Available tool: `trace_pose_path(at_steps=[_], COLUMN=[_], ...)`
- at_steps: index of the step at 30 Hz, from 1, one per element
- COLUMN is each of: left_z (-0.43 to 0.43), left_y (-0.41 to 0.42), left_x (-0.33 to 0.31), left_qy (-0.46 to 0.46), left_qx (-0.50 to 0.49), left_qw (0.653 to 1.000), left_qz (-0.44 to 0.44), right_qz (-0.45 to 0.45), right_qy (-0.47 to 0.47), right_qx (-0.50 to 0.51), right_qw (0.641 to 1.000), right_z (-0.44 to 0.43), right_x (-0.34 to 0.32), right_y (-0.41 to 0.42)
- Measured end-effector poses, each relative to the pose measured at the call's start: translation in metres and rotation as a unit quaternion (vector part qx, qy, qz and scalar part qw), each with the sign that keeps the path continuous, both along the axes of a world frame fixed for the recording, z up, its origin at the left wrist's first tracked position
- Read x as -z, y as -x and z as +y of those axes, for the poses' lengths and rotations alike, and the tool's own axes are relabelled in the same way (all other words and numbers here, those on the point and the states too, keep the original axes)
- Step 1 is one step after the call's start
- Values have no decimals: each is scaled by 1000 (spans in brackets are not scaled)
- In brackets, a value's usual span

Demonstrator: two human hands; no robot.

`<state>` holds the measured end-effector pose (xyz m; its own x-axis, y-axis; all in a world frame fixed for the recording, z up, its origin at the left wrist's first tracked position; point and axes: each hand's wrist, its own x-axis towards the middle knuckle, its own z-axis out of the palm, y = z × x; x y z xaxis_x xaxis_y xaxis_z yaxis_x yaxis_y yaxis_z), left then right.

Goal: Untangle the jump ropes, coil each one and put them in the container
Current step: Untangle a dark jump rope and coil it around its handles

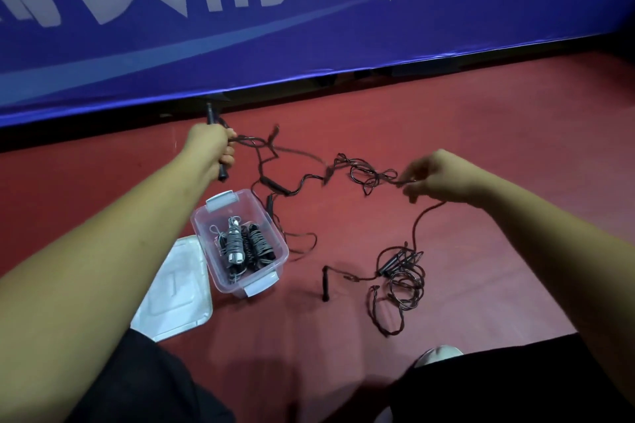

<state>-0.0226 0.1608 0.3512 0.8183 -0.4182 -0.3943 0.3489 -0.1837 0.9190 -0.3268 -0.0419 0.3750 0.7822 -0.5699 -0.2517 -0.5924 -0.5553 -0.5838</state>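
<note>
one wide-angle camera riding on the person's head, looking forward and down, facing red floor and blue banner, sitting close above both forearms

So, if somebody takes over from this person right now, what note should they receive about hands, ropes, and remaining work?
Left hand grips a black handle.
Right hand pinches the tangled rope stretched between both hands.
Container stands open on the floor, lid beside it.
Done: a grey coil and a black coil inside.
Left: untangle this rope and the loose pile on the floor, coil them, store them.
</note>
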Motion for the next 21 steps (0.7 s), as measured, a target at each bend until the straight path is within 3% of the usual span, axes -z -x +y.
trace_pose_path(at_steps=[3, 5, 7, 8, 10, 12, 14, 16, 18, 21], left_z=[7, 4, 2, 2, 1, -5, -11, -13, -12, -11], left_y=[-3, 10, 24, 28, 35, 44, 51, 56, 65, 90], left_x=[11, 15, 11, 7, -4, -13, -21, -31, -40, -42], left_qy=[-102, -159, -245, -307, -388, -345, -225, -92, 5, 61], left_qx=[50, 139, 244, 288, 312, 295, 246, 202, 228, 357], left_qw=[992, 974, 927, 888, 828, 853, 926, 969, 968, 924], left_qz=[-55, -86, -141, -185, -258, -258, -176, -105, -100, -123], right_qz=[-30, -55, -77, -85, -87, -85, -94, -112, -129, -160], right_qy=[-171, -198, -167, -148, -119, -110, -115, -127, -135, -150], right_qx=[-14, -42, -53, -60, -73, -80, -82, -78, -71, -67], right_qw=[985, 978, 982, 983, 986, 987, 986, 983, 980, 973], right_z=[5, 16, 27, 31, 38, 44, 49, 52, 54, 61], right_x=[3, 0, -4, -7, -9, -11, -10, -10, -11, -13], right_y=[5, -1, -13, -18, -26, -29, -32, -34, -36, -40])
